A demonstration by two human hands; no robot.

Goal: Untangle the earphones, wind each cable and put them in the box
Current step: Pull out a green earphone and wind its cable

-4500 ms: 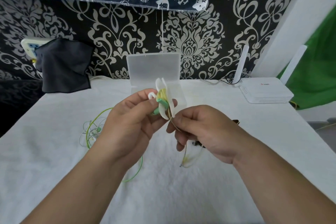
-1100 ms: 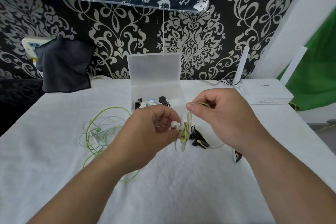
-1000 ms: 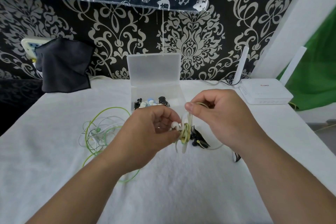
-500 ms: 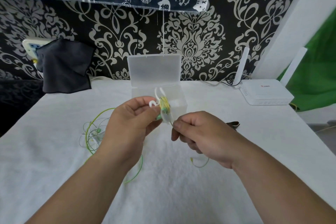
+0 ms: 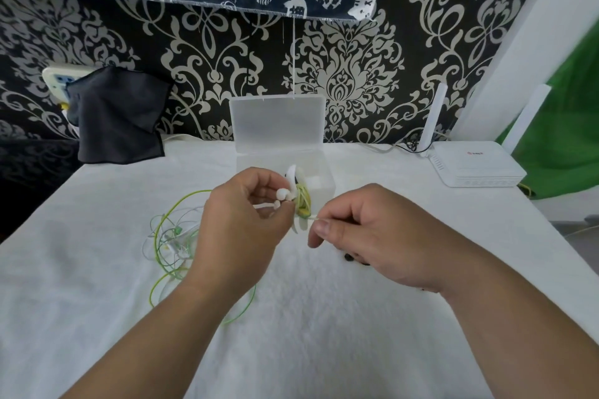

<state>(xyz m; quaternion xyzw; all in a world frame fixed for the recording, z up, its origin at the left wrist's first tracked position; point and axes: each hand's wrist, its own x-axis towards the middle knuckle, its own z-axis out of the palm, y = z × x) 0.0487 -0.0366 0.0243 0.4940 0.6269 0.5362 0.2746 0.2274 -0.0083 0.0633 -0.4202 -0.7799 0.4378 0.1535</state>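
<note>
Change: half a second ago we saw a slack tail of yellow-green cable (image 5: 304, 201) looping on the desk (image 5: 324, 350) below the right hand (image 5: 372, 236). That loop is gone, and only a short taut stub runs from the winder (image 5: 292, 173) to that hand.
Meaning: we judge this earphone nearly wound. Tucking the end and boxing it remain.
Left hand (image 5: 240, 227): fingers curled, pinching the winder and the white earbuds (image 5: 281, 195).
Right hand: thumb and forefinger pinch the cable end, and the other fingers are curled.
Place: the winder is held above the desk, just in front of the open box (image 5: 329, 186).
Axis: the winder's long axis stands near upright, its top leaning toward the box.
Left over: loose green earphones (image 5: 168, 236) lie unwound to our left, and black earphones (image 5: 350, 257) peek from under the right hand.
</note>
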